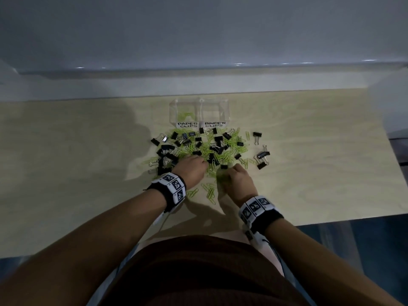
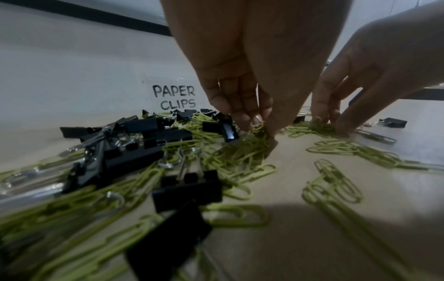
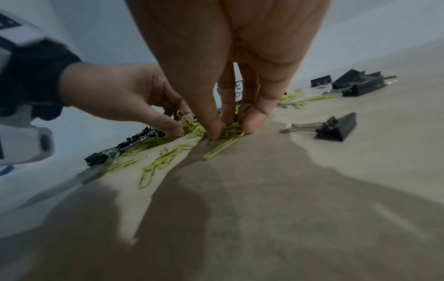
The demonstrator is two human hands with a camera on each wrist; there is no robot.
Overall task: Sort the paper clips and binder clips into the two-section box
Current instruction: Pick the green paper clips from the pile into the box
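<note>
A clear two-section box (image 1: 199, 104) stands at the back of the wooden table, labelled PAPER CLIPS on the left and BINDER CLIPS on the right. A few green clips lie in its left section. In front of it spreads a mixed heap of green paper clips (image 1: 229, 145) and black binder clips (image 1: 218, 139). My left hand (image 1: 204, 163) pinches a bunch of green paper clips (image 2: 260, 131) at the heap's near edge. My right hand (image 1: 227, 173), just beside it, pinches another bunch of green paper clips (image 3: 230, 131) against the table.
Loose binder clips (image 1: 261, 155) lie to the right of the heap, and one (image 3: 336, 127) sits close to my right hand. Several green clips (image 1: 210, 192) lie between my wrists. A grey wall rises behind the box; the table's near edge is by my body.
</note>
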